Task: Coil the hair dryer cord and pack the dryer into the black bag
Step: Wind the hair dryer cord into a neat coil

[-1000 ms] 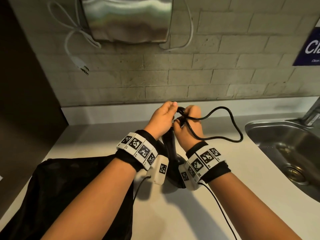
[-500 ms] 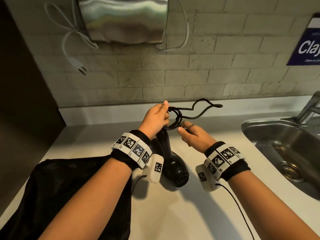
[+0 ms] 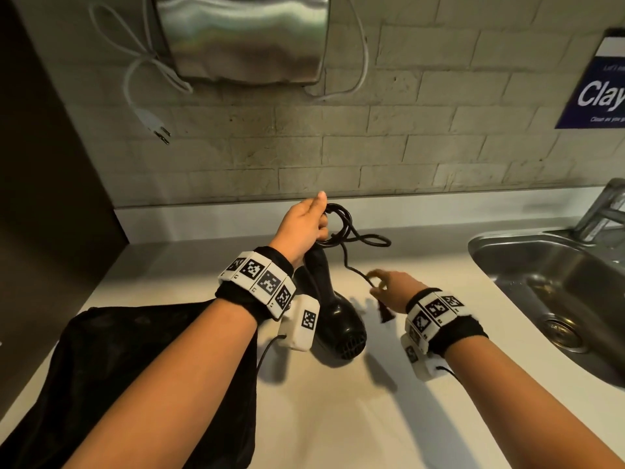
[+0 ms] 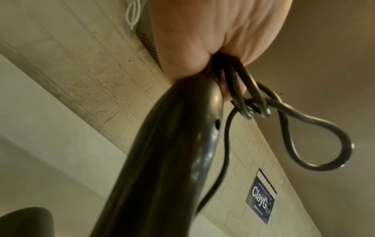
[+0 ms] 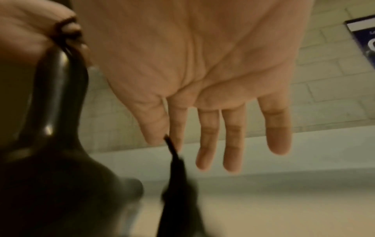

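My left hand (image 3: 302, 228) is raised over the counter and grips the top of the black hair dryer's (image 3: 340, 321) handle together with several coils of its black cord (image 3: 341, 225). The dryer hangs nozzle-end down from that hand. In the left wrist view the palm (image 4: 202, 40) closes on the handle (image 4: 162, 160) and the bunched coils (image 4: 233, 89). One loose loop sticks out to the right. My right hand (image 3: 377, 286), lower and to the right, pinches the cord's tail between thumb and forefinger (image 5: 162, 139). The plug (image 3: 385, 314) dangles below it. The black bag (image 3: 135, 367) lies flat at lower left.
White counter (image 3: 338, 418) stretches in front of me. A steel sink (image 3: 558, 299) with a faucet (image 3: 605, 211) is at the right. On the tiled wall hang a steel box (image 3: 243, 35), a white cord with plug (image 3: 152, 120) and a blue sign (image 3: 598, 93).
My right hand has left the coil and slid down and to the right along the cord to its plug end. The loose loop has shrunk. My left hand keeps its grip.
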Demonstrator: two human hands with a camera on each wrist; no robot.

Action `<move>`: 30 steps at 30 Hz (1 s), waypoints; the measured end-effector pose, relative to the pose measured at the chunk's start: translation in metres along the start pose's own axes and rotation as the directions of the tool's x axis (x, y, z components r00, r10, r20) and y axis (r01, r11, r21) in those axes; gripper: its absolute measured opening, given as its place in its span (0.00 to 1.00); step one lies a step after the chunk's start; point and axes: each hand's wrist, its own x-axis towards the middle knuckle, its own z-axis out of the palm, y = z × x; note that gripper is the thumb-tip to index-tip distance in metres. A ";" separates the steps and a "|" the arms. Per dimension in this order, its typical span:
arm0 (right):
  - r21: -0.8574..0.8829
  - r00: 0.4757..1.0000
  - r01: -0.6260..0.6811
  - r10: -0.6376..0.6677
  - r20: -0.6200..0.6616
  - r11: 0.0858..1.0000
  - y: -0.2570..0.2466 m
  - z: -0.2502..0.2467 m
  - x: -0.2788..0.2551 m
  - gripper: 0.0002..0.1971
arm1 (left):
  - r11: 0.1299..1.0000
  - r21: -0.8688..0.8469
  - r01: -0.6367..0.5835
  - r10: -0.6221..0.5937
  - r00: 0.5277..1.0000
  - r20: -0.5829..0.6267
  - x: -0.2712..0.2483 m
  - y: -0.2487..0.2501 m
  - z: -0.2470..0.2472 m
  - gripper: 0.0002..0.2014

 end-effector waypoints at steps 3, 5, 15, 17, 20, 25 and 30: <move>0.321 0.968 0.224 -0.173 -0.180 0.920 -0.034 -0.018 -0.010 0.20 | 1.000 0.015 0.009 -0.009 1.000 0.012 0.001 0.000 0.000 0.17; 0.432 0.938 0.329 -0.238 -0.250 0.840 -0.053 -0.028 -0.019 0.18 | 1.000 0.014 0.015 -0.015 1.000 0.013 0.001 0.000 -0.001 0.16; 0.411 0.922 0.291 -0.139 -0.361 0.864 -0.048 -0.019 0.005 0.10 | 0.998 -0.042 0.054 -0.053 0.998 0.020 -0.002 0.002 -0.005 0.16; 0.295 0.967 0.107 -0.031 -0.253 0.950 -0.031 -0.015 0.014 0.09 | 0.993 -0.087 0.080 -0.080 0.997 0.005 -0.004 0.004 -0.009 0.16; 0.201 0.982 -0.040 0.076 -0.174 0.979 -0.013 -0.005 0.018 0.10 | 0.985 -0.137 0.101 -0.104 0.994 -0.014 -0.007 0.006 -0.012 0.17; 0.042 0.972 -0.165 0.170 -0.160 0.985 -0.014 0.001 0.027 0.11 | 0.979 -0.166 0.122 -0.123 0.992 0.001 -0.009 0.007 -0.007 0.16; -0.086 0.963 -0.263 0.256 -0.084 0.961 -0.012 0.006 0.041 0.07 | 0.973 -0.176 0.148 -0.150 0.989 0.005 -0.011 0.007 -0.010 0.16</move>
